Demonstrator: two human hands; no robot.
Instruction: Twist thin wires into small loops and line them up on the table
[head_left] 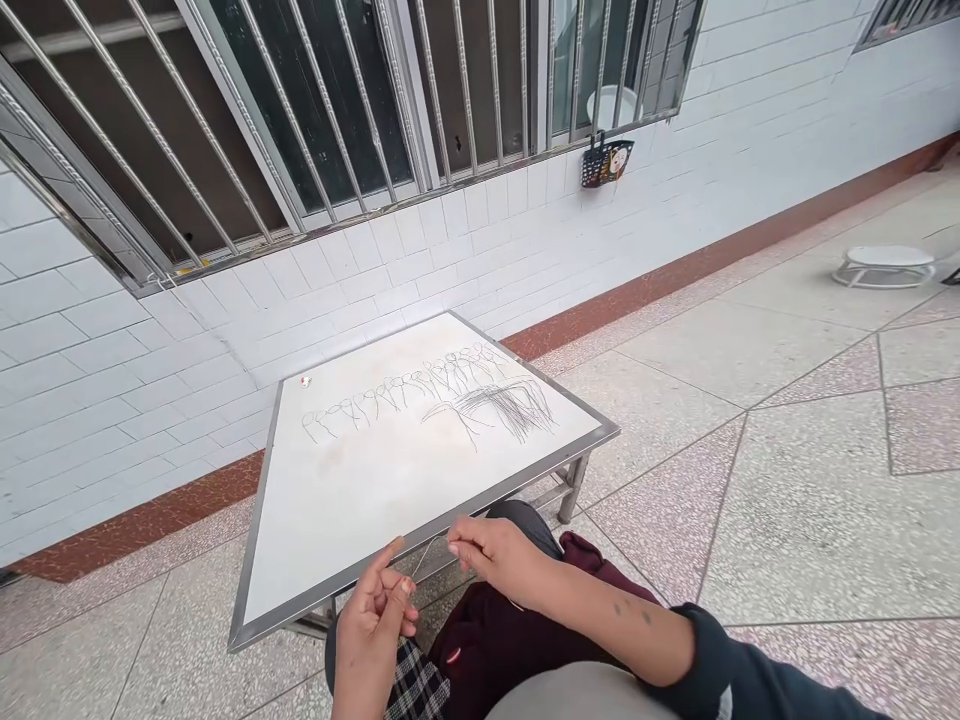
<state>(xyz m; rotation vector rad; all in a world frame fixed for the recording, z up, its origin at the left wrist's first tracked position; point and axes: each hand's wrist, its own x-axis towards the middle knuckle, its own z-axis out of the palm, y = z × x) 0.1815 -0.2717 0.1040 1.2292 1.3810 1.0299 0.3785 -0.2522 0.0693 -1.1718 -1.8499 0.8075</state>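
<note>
Just in front of the table's near edge, a thin pale strand (pixel 429 552), wire or thread, runs between my two hands. My left hand (pixel 375 615) pinches its lower end between thumb and fingers, the index finger raised. The upper end goes into the closed fingers of my right hand (pixel 499 560). Beyond them on the white table (pixel 360 500) lies a row of thin looped strands (pixel 397 390), with loops toward the wall and tails toward me. Right of these, a loose bundle of straight dark strands (pixel 517 405) is spread out.
A small whitish object (pixel 305 381) sits near the table's far left corner. Behind the table is a white tiled wall (pixel 420 265) with barred windows. A black basket (pixel 606 163) hangs from the bars. A low white stool (pixel 885 265) stands on the floor at right.
</note>
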